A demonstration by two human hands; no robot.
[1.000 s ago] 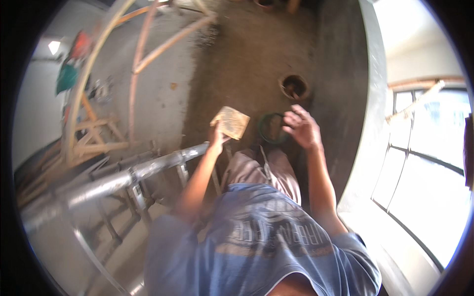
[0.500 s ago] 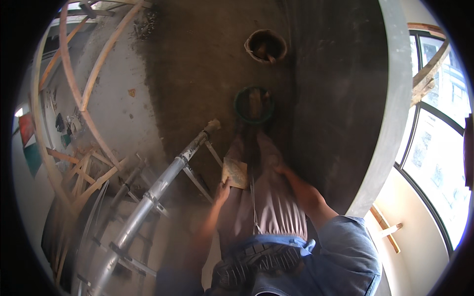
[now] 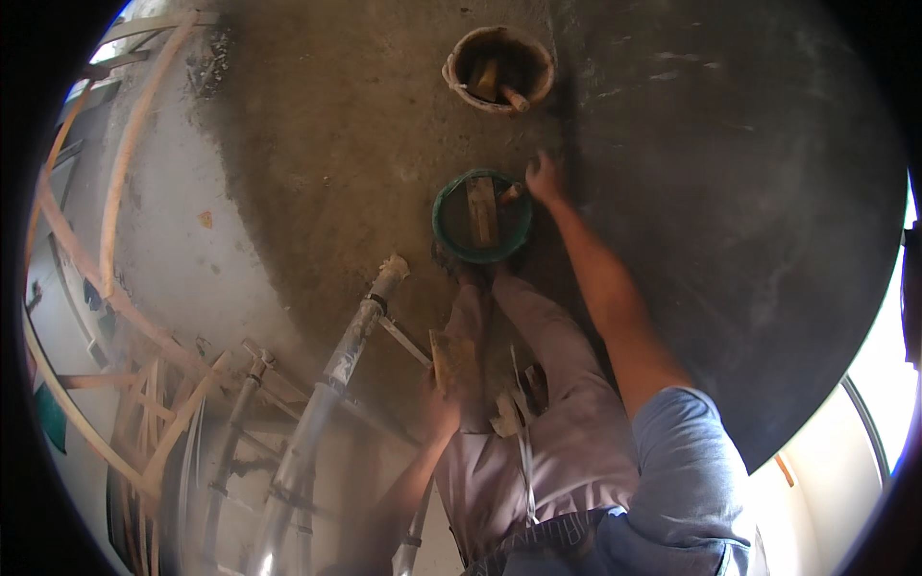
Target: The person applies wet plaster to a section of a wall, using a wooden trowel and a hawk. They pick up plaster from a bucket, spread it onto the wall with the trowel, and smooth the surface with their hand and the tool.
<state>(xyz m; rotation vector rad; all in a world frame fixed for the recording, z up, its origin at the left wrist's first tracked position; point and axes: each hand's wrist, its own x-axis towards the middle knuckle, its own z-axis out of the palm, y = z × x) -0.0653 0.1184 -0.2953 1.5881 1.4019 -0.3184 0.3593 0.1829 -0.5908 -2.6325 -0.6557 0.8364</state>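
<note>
My left hand [image 3: 444, 408] grips a flat, tan, plaster-smeared board [image 3: 451, 363] by its edge, low beside my leg; that hand is somewhat blurred. Stretched forward, my right hand [image 3: 545, 180] holds nothing and its fingers are apart, just right of a green bucket [image 3: 438, 223]. Inside that bucket rests a long wooden piece [image 3: 482, 213], and beside it a short wooden handle [image 3: 512, 194] points toward my right hand. Farther off, a pale-rimmed, crusted bucket [image 3: 455, 84] holds a tool with a round wooden handle [image 3: 516, 99].
Metal scaffold tubing [image 3: 351, 350] rises at the left, close to my left arm. Wooden poles [image 3: 125, 182] form a frame at the far left. A dark grey plastered surface [image 3: 691, 221] fills the right side. Damp brown floor [image 3: 355, 144] lies ahead.
My right hand has moved from my thigh forward to the green bucket's right side. The view has tipped, bringing both buckets closer. My left hand keeps its hold on the board.
</note>
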